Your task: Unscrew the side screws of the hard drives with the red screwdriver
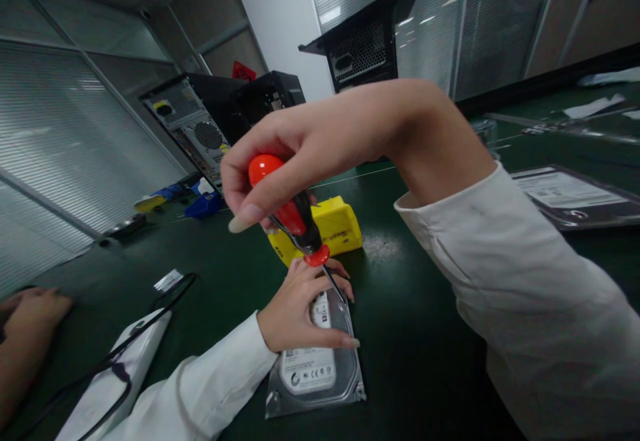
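My right hand (320, 141) is wrapped round the handle of a red and black screwdriver (293, 217). The screwdriver slants down to the right, and its metal shaft ends at the right edge of a hard drive (309, 369); whether the tip sits in a screw is too small to tell. My left hand (295, 304) lies across the upper part of the drive and grips it, thumb and fingers towards its right side. The drive lies flat on the table, label up, hidden in part by that hand. Just behind it stands a yellow plastic bin (345, 231).
On the green table (415, 361), a white device (120, 361) with a black cable lies left. Another person's hand (40, 311) rests at the far left. Computer cases (200, 127) and a blue bin (205, 204) stand behind. A second drive-like device (575, 194) lies right.
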`<state>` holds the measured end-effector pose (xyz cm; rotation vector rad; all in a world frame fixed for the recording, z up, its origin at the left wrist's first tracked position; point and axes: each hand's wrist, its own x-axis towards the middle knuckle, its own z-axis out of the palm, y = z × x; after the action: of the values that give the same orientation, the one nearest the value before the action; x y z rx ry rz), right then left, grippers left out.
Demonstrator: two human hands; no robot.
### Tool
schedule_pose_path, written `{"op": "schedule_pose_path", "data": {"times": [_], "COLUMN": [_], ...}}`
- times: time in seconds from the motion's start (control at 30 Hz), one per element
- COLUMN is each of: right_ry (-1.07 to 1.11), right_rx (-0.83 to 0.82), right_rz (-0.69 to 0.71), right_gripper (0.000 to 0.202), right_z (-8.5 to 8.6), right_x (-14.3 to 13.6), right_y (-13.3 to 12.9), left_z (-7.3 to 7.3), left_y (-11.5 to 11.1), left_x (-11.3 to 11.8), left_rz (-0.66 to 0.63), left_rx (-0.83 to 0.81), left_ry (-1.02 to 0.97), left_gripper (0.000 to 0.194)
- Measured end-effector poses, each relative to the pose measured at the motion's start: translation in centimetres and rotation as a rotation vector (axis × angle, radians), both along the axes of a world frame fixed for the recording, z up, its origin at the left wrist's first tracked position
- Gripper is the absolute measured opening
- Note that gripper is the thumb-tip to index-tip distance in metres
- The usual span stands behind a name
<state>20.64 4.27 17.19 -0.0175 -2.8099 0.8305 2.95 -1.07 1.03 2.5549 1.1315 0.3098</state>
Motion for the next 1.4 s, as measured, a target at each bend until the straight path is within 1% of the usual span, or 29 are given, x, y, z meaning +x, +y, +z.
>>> {"op": "schedule_pose_path", "data": {"times": [0.07, 0.2, 0.33, 0.43, 0.6, 0.67, 0.73, 0.8, 0.93, 1.0, 1.07, 1.2, 1.23, 1.3, 1.4], "right_ry": [0.005, -0.046, -0.032, -0.011, 0.033, 0.051, 0.067, 0.055, -0.022, -0.012, 0.004, -0.052, -0.078, -0.134, -0.175], "right_rx": [-0.021, 0.0, -0.032, -0.073, -0.168, -0.178, -0.147, -0.074, 0.101, 0.127, 0.12, 0.116, 0.101, 0.035, -0.09], "right_rz": [-0.025, -0.139, -0.168, -0.121, 0.046, 0.085, 0.092, 0.068, -0.021, -0.049, -0.09, -0.297, -0.328, -0.325, -0.237], "right_gripper": [0.019, 0.03, 0.037, 0.037, 0.043, 0.039, 0.028, 0.02, 0.024, 0.021, 0.017, 0.019, 0.019, 0.019, 0.02], "right_z": [0.0, 0.2, 0.3, 0.1, -0.1, -0.2, -0.3, -0.2, 0.3, 0.3, 0.3, 0.5, 0.6, 0.8, 0.9], "right_x": [0.1, 0.4, 0.3, 0.1, 0.4, 0.6, 0.6, 0.4, 0.2, 0.2, 0.3, 0.7, 0.8, 1.1, 1.2], "right_y": [-0.2, -0.4, 0.0, 0.3, 0.3, 0.2, 0.1, 0.0, 0.0, 0.0, -0.1, -0.1, -0.1, -0.1, -0.2], "left_z": [0.0, -0.1, -0.1, -0.1, -0.1, -0.1, -0.1, 0.0, 0.1, 0.1, 0.1, 0.3, 0.4, 0.4, 0.3], "left_y": [0.1, 0.2, 0.1, 0.0, -0.2, -0.2, -0.2, -0.1, 0.0, 0.1, 0.1, 0.1, 0.1, 0.1, 0.1], "left_x": [-0.1, -0.3, -0.3, -0.2, -0.3, -0.3, -0.3, -0.2, 0.0, -0.1, -0.2, -0.4, -0.5, -0.6, -0.7], "left_rz": [-0.003, -0.012, -0.015, -0.01, -0.009, -0.012, -0.013, -0.009, -0.007, -0.021, -0.03, -0.02, -0.02, -0.022, -0.019], "left_rx": [0.001, 0.004, 0.006, 0.004, 0.01, 0.01, 0.009, 0.01, 0.017, 0.023, 0.03, 0.028, 0.023, 0.014, 0.013], "left_ry": [-0.001, -0.002, 0.0, 0.01, 0.017, 0.017, 0.015, 0.013, 0.011, 0.01, 0.011, 0.029, 0.033, 0.032, 0.02], "left_gripper": [0.054, 0.054, 0.054, 0.054, 0.054, 0.054, 0.055, 0.054, 0.054, 0.055, 0.055, 0.053, 0.052, 0.052, 0.052]}}
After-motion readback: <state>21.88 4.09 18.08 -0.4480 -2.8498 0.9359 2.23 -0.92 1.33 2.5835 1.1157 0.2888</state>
